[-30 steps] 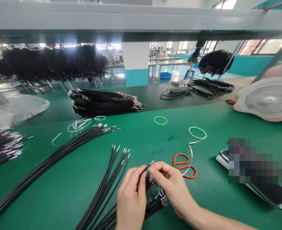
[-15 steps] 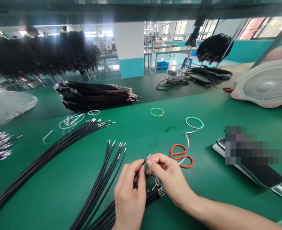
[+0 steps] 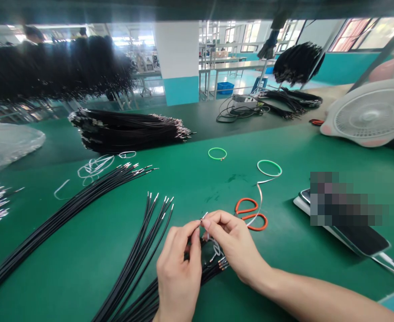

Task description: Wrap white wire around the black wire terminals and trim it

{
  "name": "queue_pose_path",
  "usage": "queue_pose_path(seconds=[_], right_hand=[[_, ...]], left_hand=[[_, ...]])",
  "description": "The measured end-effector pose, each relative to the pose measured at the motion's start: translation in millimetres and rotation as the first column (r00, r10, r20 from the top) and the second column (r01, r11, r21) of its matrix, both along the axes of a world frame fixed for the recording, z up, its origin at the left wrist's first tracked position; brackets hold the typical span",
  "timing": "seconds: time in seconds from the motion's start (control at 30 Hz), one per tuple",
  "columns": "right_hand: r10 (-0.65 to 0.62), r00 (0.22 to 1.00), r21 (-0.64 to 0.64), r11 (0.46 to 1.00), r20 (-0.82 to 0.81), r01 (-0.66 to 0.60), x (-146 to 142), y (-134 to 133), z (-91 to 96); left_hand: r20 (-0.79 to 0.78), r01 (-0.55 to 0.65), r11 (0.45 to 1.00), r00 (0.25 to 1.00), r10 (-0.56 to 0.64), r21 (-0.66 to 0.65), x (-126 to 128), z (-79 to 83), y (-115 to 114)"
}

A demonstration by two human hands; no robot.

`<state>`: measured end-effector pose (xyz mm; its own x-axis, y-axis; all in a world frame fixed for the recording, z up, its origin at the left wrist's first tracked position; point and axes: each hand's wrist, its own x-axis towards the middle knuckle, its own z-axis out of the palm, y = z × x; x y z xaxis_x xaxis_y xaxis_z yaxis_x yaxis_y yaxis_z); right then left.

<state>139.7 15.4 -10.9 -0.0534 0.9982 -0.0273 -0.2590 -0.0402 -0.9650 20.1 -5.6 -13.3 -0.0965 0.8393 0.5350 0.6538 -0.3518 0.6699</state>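
Note:
My left hand (image 3: 178, 268) and my right hand (image 3: 232, 243) meet low in the middle of the view. Both pinch the metal-tipped end of one thin black wire (image 3: 202, 220) between thumb and forefinger. Under my hands lies a small bundle of black wires with copper-coloured ends (image 3: 217, 267) and a white twist tie (image 3: 216, 247). A fan of loose black wires (image 3: 150, 232) lies just left of my left hand. Orange-handled scissors (image 3: 250, 214) rest just right of my right hand.
A long black wire bundle (image 3: 66, 208) crosses the green mat on the left. A thick stack of wires (image 3: 126, 129) sits further back. Two green rings (image 3: 217, 153) (image 3: 269, 167), a phone (image 3: 351, 232) on the right and a white fan (image 3: 371, 114) at far right.
My hands stay pinched together on the wire end; less of the wire tip shows past my fingers. The view has tilted slightly, so everything sits a little higher in the picture.

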Motion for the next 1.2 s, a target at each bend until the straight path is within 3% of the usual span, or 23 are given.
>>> queue_pose_path(seconds=[0.23, 0.97, 1.1, 1.2], right_hand=[[0.002, 1.0, -0.002, 1.0, -0.003, -0.002, -1.2, -0.9, -0.4], [0.009, 0.995, 0.041, 0.999, 0.095, -0.013, 3.1, 2.2, -5.0], [0.014, 0.993, 0.055, 0.998, 0.12, -0.021, 4.6, 2.0, -4.2], [0.022, 0.987, 0.081, 0.996, 0.158, -0.035, 5.4, 2.3, -4.1]], left_hand=[[0.008, 0.148, 0.988, 0.989, -0.149, 0.048, -4.3, -1.8, -3.7], [0.047, 0.144, 0.989, 0.989, -0.142, -0.03, -2.9, -5.5, -5.5], [0.137, 0.134, 0.978, 0.984, -0.113, -0.162, -4.5, -3.4, -6.5], [0.309, 0.165, 0.926, 0.949, -0.056, -0.34, -6.6, -1.6, -5.5]])
